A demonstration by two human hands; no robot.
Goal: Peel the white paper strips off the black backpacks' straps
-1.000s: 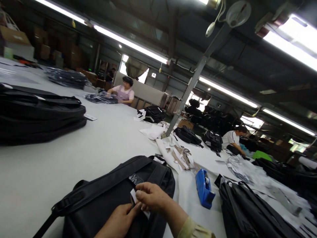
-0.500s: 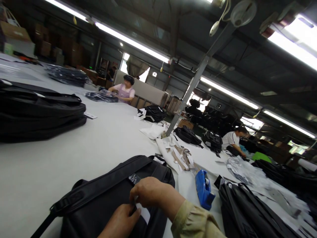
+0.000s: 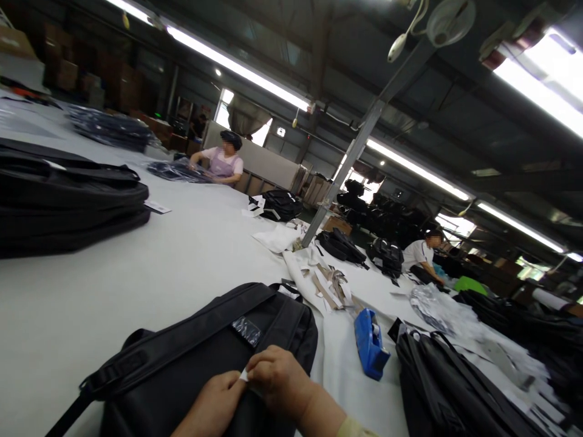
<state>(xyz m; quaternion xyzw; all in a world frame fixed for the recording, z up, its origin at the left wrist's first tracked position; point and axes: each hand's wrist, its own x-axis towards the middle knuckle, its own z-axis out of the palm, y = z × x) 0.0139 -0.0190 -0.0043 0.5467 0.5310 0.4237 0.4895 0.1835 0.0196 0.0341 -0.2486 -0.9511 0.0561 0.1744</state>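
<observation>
1. Near edge: left hand and right hand met over a black bag, fingertips together on a small white tag. Both hands curled nearly closed, pinching the tag betw. thumb and fingers; only a sliver of tag showed.
2. Bag lay flat on the white desk, right in front of the person, its wide strap running diagonally across the top. A small shiny plastic packet sat on the bag just above the hands.
3. Right of the bag: a blue tape dispenser on the desk, apart from the bag. Beside that, at the lower right, another black bag w/ handles up.
4. Mid desk: a heap of white and tan paper strips, then crumpled clear plastic further right.
5. Left side: a stack of flat black bags, well apart from the hands, w/ a white card sticking out by its edge.
6. Further back: more black bags on the desk near a slanted metal post.
7. Far end: a person in a pale top worked at wrapped bags; another person in white bent over at the right.
</observation>
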